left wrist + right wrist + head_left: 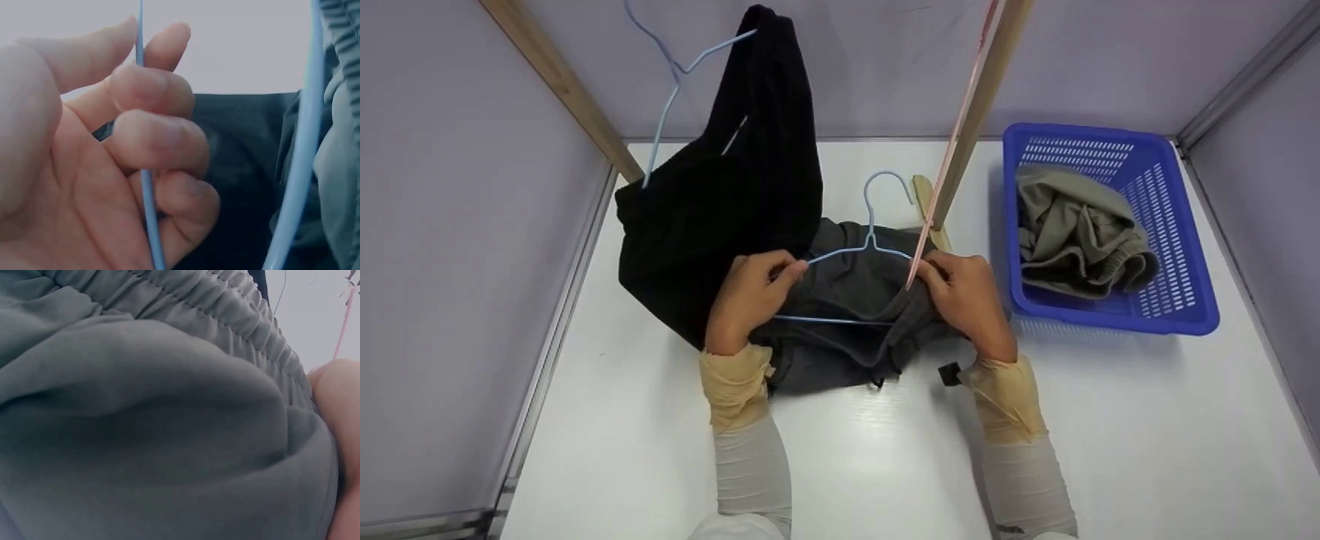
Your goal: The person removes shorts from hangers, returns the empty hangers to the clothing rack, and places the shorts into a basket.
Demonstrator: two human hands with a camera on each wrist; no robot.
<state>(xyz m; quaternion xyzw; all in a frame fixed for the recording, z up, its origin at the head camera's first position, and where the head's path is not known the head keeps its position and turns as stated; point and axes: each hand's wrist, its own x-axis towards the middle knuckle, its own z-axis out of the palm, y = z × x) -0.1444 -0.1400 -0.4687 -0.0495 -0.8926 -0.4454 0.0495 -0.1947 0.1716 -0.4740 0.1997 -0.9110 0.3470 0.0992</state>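
Hanger (861, 251), light blue wire, lies on the grey shorts (840, 315) at table (885, 465) centre: hook points away from you, long axis left-right. Your left hand (746, 300) curls round its left arm; the left wrist view shows the wire (147, 185) threading your fingers (152, 135). Your right hand (964, 296) pinches the waistband (225, 304); hanger's right end hidden there. Right wrist view: only fabric

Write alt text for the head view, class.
Left hand pinches a light-blue wire hanger over dark-grey elastic-waist shorts gripped by the right hand on a white table. A blue plastic basket stands right.
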